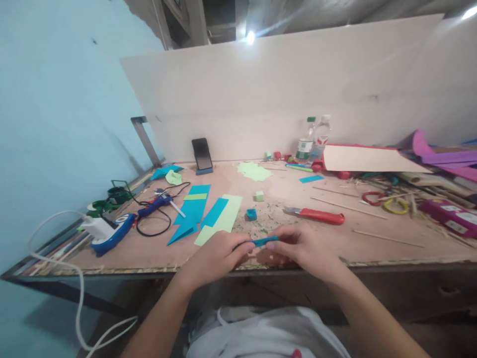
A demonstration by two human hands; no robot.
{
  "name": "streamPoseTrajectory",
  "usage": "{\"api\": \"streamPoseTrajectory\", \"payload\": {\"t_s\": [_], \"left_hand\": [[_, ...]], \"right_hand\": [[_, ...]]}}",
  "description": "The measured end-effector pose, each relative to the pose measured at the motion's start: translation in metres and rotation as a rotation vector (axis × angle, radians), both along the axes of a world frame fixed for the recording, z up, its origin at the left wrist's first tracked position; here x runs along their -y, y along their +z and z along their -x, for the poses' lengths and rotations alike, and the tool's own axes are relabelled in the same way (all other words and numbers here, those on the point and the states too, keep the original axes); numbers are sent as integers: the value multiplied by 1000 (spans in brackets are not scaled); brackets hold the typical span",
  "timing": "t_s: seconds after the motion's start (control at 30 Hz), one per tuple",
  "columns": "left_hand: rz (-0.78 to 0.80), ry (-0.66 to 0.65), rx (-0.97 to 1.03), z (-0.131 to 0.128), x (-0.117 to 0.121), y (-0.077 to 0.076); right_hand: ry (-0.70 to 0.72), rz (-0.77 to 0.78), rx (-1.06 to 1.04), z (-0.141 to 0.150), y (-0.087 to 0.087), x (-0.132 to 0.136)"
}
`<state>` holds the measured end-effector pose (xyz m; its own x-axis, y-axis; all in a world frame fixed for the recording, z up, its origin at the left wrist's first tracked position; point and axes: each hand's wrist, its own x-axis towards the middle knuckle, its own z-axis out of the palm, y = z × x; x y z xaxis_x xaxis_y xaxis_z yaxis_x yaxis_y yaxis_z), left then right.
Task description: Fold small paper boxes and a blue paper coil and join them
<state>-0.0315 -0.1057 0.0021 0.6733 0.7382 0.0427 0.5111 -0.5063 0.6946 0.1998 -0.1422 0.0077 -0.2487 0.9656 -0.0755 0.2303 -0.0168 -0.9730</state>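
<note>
My left fingers (pixel 244 247) and right fingers (pixel 278 246) grasp a blue strip (pixel 262 241), seemingly unfinished; beyond them, a green cube (pixel 258 196) and blue box (pixel 251 214) appear already formed.

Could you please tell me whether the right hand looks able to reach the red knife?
Probably yes: the red knife lies just beyond the right hand, nothing standing between them, though that hand holds blue paper.
</note>
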Motion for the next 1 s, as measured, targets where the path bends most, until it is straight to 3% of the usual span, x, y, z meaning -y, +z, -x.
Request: {"api": "streamPoseTrajectory", "payload": {"t_s": [0.13, 0.2, 0.27, 0.3, 0.37, 0.47, 0.53, 0.7, 1.0], "left_hand": [[-4, 23, -5, 0, 2, 2], [-10, 57, 0, 0, 2, 3], [-35, 124, -2, -1, 1, 2], [-54, 163, -8, -1, -1, 1], [-98, 230, -32, -2, -4, -3], [-144, 258, -69, -2, -8, -7], [-166, 251, -78, -2, -8, -9], [-200, 246, -118, -3, -5, -7], [-253, 251, -177, -4, -5, -5]], "right_hand": [[-88, -76, 82, -2, -7, 0], [-228, -255, 138, -2, -13, 1], [-353, -535, 223, 0, -18, 2], [-379, -654, 284, 2, -21, 3], [-347, -750, 450, 5, -25, 3], [-217, -651, 740, 10, -27, 2], [-218, -597, 844, 12, -26, 2], [-206, -505, 886, 14, -25, 2], [-234, -544, 916, 13, -28, 2]]}}
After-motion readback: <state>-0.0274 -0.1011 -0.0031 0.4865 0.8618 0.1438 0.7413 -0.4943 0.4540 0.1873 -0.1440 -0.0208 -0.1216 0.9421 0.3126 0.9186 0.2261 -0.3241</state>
